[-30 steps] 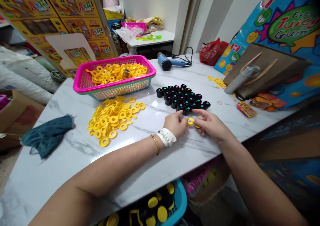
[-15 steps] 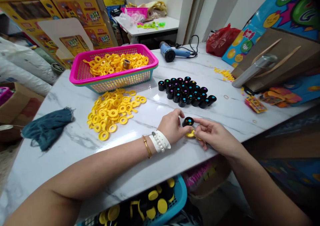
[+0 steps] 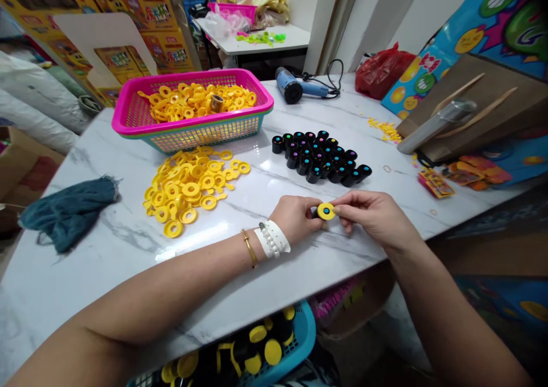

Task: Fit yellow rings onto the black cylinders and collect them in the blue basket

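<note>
My left hand (image 3: 296, 220) grips a small black cylinder (image 3: 314, 212), tilted so its end faces right. Over that end sits a yellow plastic ring (image 3: 326, 210), with a blue dot showing through its hole. The thumb and fingers of my right hand (image 3: 370, 216) pinch the ring's right side. Beyond my hands stand several black cylinders (image 3: 319, 157) in a tight group, with coloured dots on their tops. To the left of them lies a loose pile of yellow rings with tabs (image 3: 194, 187).
A pink-rimmed basket (image 3: 192, 130) full of yellow rings stands behind the pile. A blue heat gun (image 3: 299, 87) lies at the back, and a dark cloth (image 3: 71, 213) at the left. Below the table edge is a blue basket (image 3: 306, 333) with black and yellow parts.
The yellow ring has come up from below the black cylinder to lie over its end. The cylinder has tipped from facing up to facing right.
</note>
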`<state>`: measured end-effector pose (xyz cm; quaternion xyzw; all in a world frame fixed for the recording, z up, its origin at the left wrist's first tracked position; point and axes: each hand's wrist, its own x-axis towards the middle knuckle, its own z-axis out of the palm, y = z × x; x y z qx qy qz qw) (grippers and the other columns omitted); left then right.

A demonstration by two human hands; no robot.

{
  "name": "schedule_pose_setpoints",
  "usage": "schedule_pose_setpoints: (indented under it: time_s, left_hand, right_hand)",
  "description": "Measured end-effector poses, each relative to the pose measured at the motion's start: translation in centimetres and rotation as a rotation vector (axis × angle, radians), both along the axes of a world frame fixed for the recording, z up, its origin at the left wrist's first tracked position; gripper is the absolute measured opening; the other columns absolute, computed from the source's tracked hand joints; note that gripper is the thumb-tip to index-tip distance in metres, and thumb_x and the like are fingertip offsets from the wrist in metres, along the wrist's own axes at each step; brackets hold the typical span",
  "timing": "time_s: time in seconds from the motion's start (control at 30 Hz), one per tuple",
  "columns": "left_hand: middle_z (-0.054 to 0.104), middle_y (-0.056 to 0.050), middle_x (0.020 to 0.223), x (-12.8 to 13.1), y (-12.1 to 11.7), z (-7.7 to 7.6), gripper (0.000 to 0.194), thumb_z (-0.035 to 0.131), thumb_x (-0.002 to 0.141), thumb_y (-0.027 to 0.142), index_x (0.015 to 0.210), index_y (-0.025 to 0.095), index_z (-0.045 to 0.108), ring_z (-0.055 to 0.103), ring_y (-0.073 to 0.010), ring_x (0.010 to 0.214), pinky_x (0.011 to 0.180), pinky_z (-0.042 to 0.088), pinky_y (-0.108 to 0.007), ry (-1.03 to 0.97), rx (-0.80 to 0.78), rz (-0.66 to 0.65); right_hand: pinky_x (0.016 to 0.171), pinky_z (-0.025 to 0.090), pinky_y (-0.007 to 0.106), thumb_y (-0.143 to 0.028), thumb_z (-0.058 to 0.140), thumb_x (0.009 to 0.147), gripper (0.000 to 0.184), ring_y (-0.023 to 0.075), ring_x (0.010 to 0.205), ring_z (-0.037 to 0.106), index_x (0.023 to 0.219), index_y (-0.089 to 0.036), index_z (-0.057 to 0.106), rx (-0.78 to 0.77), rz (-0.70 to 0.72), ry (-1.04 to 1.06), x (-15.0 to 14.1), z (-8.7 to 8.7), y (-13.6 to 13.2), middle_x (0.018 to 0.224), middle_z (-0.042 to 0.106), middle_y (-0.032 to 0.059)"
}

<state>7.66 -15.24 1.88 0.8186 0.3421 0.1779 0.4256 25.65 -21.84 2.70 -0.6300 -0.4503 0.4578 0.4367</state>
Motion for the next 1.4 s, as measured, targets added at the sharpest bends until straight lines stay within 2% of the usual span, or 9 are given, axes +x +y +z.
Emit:
schedule_pose_setpoints:
  time_s: [0.13,0.3,0.37,0.5,0.7,0.87,0.97,1.3,1.4]
  left_hand:
    - [0.057,0.005,0.056,-0.2,-0.2,0.3,0.022,0.069,0.073,0.028,0.093,0.020,0.074,0.050,-0.0098,0.054,0.054,0.036,-0.021,-0.010,-0.006,-0.008]
    - [0.064,0.000,0.058,-0.3,-0.3,0.6,0.041,0.049,0.088,0.050,0.103,0.020,0.072,0.050,-0.0098,0.040,0.043,0.036,-0.022,-0.024,-0.309,0.023]
    - [0.062,0.001,0.054,-0.1,-0.3,0.6,0.041,0.045,0.090,0.049,0.099,0.020,0.073,0.046,-0.0093,0.036,0.041,0.034,-0.022,-0.005,-0.365,0.054]
    - [0.056,0.002,0.046,0.4,-0.4,0.4,0.035,0.048,0.091,0.041,0.087,0.019,0.075,0.050,-0.0103,0.044,0.048,0.038,-0.021,-0.026,-0.254,0.110]
    - [0.062,0.000,0.061,0.5,-0.9,-0.2,0.030,0.054,0.088,0.040,0.082,0.016,0.070,0.053,-0.0110,0.057,0.054,0.039,-0.022,-0.082,-0.148,0.201]
    - [0.059,0.004,0.061,-0.2,-1.2,-0.1,0.047,0.072,0.075,0.036,0.116,0.016,0.062,0.055,-0.0129,0.058,0.057,0.041,-0.024,-0.095,-0.069,-0.021]
    - [0.063,0.002,0.065,0.1,-1.0,-0.2,0.035,0.070,0.073,0.022,0.107,0.015,0.066,0.057,-0.0134,0.060,0.060,0.041,-0.025,-0.018,-0.012,-0.013]
    - [0.063,0.002,0.062,0.2,-0.9,0.0,0.021,0.067,0.075,0.021,0.095,0.016,0.070,0.054,-0.0112,0.056,0.057,0.039,-0.023,-0.010,-0.037,-0.002]
    - [0.060,0.003,0.058,-0.1,-0.5,0.3,0.025,0.068,0.077,0.034,0.095,0.016,0.069,0.053,-0.0108,0.053,0.054,0.038,-0.022,-0.015,-0.122,-0.025]
  right_hand:
    - [0.043,0.049,0.022,-0.041,0.080,0.069,0.030,0.0105,0.043,0.057,0.082,-0.015,0.072,0.024,-0.015,-0.042,-0.2,-0.1,-0.3,0.055,0.063,-0.0002]
    - [0.043,0.052,0.022,-0.044,0.079,0.071,0.033,0.0120,0.043,0.060,0.082,-0.015,0.069,0.012,-0.014,-0.006,-0.7,0.0,-0.6,0.052,0.063,-0.0001]
    - [0.046,0.055,0.023,-0.045,0.078,0.072,0.034,0.0127,0.045,0.062,0.083,-0.015,0.067,-0.011,-0.035,0.046,-1.1,0.0,-0.6,0.054,0.065,0.0005]
    - [0.052,0.059,0.025,-0.044,0.080,0.071,0.035,0.0140,0.052,0.066,0.084,-0.016,0.063,-0.028,-0.050,0.143,-1.6,-0.5,-0.7,0.063,0.067,0.0008]
    - [0.049,0.057,0.025,-0.046,0.075,0.076,0.035,0.0127,0.047,0.063,0.087,-0.017,0.059,-0.106,0.004,0.167,-1.1,-1.2,-0.7,0.057,0.062,-0.0030]
    - [0.044,0.051,0.022,-0.044,0.075,0.076,0.030,0.0113,0.041,0.058,0.084,-0.017,0.065,-0.016,-0.046,0.071,-1.3,-0.5,-0.7,0.052,0.062,-0.0018]
    - [0.047,0.052,0.023,-0.041,0.075,0.077,0.028,0.0117,0.043,0.059,0.088,-0.016,0.070,0.038,-0.022,-0.015,-1.7,0.1,-0.9,0.053,0.064,-0.0003]
    - [0.050,0.055,0.025,-0.040,0.074,0.079,0.029,0.0122,0.049,0.062,0.093,-0.016,0.068,0.051,-0.017,0.056,-1.2,-1.0,-1.4,0.063,0.066,0.0008]
    - [0.047,0.051,0.022,-0.039,0.071,0.082,0.025,0.0098,0.045,0.058,0.091,-0.017,0.065,0.045,0.039,0.035,-1.2,-0.7,-1.3,0.062,0.064,-0.0013]
